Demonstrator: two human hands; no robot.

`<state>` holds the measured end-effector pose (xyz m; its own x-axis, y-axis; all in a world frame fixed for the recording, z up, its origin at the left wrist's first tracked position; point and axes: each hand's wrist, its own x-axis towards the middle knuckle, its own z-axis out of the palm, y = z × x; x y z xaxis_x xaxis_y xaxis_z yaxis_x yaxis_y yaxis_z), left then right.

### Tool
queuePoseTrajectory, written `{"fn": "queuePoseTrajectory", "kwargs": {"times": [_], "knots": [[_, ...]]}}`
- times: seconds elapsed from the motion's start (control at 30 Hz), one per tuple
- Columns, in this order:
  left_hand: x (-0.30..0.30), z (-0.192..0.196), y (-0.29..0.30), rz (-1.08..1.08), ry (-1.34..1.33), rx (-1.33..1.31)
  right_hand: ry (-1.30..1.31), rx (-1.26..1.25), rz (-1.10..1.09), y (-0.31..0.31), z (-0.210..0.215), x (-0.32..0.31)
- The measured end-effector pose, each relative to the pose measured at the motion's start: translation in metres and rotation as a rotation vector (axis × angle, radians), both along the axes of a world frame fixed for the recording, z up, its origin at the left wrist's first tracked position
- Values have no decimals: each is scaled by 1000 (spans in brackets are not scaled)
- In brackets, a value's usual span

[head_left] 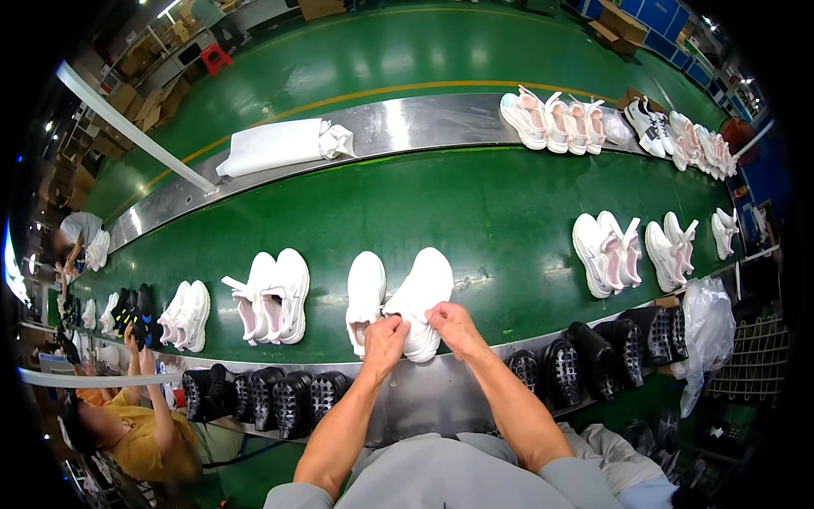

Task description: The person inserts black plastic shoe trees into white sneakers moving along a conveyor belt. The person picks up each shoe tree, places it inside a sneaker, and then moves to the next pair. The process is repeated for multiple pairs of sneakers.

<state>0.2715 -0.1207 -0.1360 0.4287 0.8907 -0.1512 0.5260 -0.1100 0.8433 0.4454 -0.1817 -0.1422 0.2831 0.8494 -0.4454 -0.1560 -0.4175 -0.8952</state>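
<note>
A white sneaker (426, 278) rests on the green conveyor belt (475, 204) in front of me, its toe pointing away. My left hand (387, 339) is closed at the left side of its opening, the fingers pinching the edge. On the opposite side my right hand (456, 329) pinches the shoe's upper near the opening. What exactly the fingertips grip is partly hidden. Just left of it stands a second white sneaker (365, 284) with a pinkish lining, its heel close to my left hand.
White sneaker pairs stand left (275, 297) and right (606, 254) on the belt. Black shoe forms (292, 399) line the near metal ledge. A folded white sheet (275, 146) and more sneakers (555, 123) lie on the far ledge. At left, a person in yellow (140, 433) handles shoes.
</note>
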Motion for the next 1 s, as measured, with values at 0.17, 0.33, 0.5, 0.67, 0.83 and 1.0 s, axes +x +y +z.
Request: {"fn": "queuePoseTrajectory", "kwargs": {"times": [0.17, 0.33, 0.5, 0.67, 0.83, 1.0], "knots": [[4, -8, -5, -31, 29, 149, -162, -34, -46, -8, -23, -15], [12, -18, -15, -115, 121, 338, -268, -76, -14, -13, -40, -14], [28, -20, -34, -270, 74, 494, -482, -288, 31, -23, -39, 3], [27, 8, -27, -68, 51, 631, -668, -201, -90, -42, -22, -1], [23, -1, -6, -181, 55, 701, -947, -129, 140, -27, -22, -29], [-1, -11, -5, -118, 62, 671, -959, -133, 160, -16, -36, -41]]}}
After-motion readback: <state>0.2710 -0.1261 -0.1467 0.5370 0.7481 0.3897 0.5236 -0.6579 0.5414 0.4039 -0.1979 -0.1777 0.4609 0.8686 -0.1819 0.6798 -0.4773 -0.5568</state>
